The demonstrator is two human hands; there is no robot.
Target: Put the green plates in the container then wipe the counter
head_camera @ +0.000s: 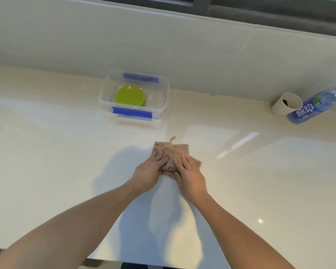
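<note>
Stacked green plates [129, 97] lie inside a clear plastic container [164, 101] with blue clips, standing near the back wall of the pale counter [56, 152]. In front of it a folded brownish cloth [173, 152] lies flat on the counter. My left hand [148, 172] presses on the cloth's left side and my right hand [189, 174] on its right side, fingers laid over it and holding its near edge.
A beige cup [284, 106] with dark residue and a blue-labelled water bottle [314, 104] stand at the back right by the wall. A small white tag [150, 97] lies in the container beside the plates. The counter's front edge runs along the bottom.
</note>
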